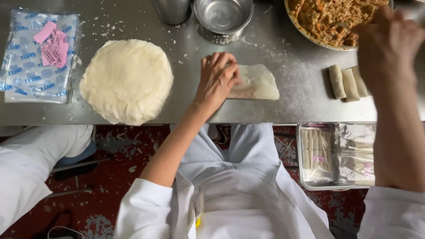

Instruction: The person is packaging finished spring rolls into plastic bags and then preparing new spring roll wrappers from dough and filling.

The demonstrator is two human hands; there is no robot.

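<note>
My left hand [218, 79] rests with fingers curled on the left end of a folded, pale wrapper sheet [259, 84] lying on the steel table [186, 108]. My right hand [386, 42] is raised at the far right, over the rim of a wide bowl of orange-brown minced filling [330, 17]; whether it holds anything is hidden. Three finished pale rolls [349, 82] lie side by side just below that hand. A round stack of thin wrappers [127, 79] sits left of my left hand.
A small steel bowl [223, 15] and a steel cup [171, 9] stand at the back. A clear bag with pink slips [40, 55] lies far left. A metal tray of packed rolls [336, 155] sits below the table edge. Another person's white-clad leg [31, 163] is at left.
</note>
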